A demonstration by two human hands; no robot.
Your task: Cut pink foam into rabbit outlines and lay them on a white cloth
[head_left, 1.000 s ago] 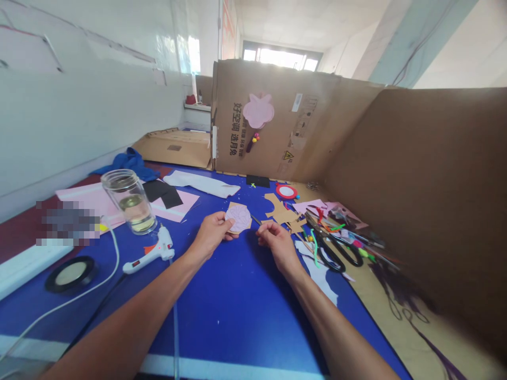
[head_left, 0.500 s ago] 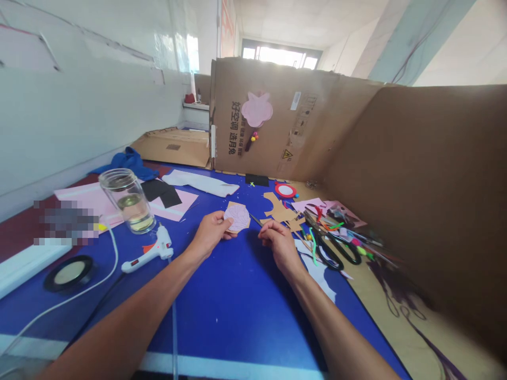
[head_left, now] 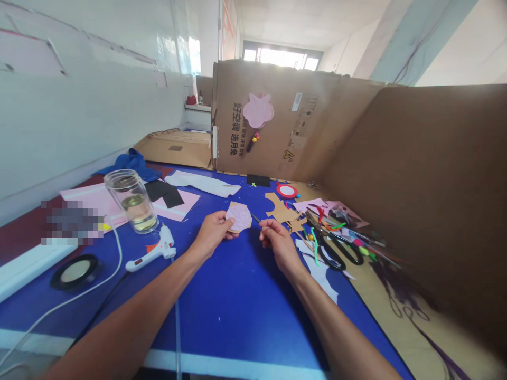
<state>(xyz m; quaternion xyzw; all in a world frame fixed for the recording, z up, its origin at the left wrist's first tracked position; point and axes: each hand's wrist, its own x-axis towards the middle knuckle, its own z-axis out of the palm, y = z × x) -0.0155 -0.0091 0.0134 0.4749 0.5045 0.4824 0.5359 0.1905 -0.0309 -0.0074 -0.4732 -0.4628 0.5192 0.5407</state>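
Observation:
My left hand [head_left: 213, 232] pinches the edge of a round pink paper piece with drawn lines, backed by brown cardboard [head_left: 239, 217], just above the blue table [head_left: 237, 295]. My right hand [head_left: 277, 240] is closed in a pinch around a thin dark stick or pen [head_left: 256, 218] whose tip points toward the pink piece. The two hands are a short way apart at the table's middle.
A glass jar with yellowish liquid [head_left: 132, 200] and a white glue gun [head_left: 152, 253] with its cord lie to the left, near a tape roll [head_left: 75, 272]. Black scissors [head_left: 336, 252], cardboard cut-outs [head_left: 282, 211] and coloured scraps lie to the right. Cardboard walls [head_left: 415, 179] stand behind and on the right.
Both hands have kept their hold and barely moved. The view has shifted slightly.

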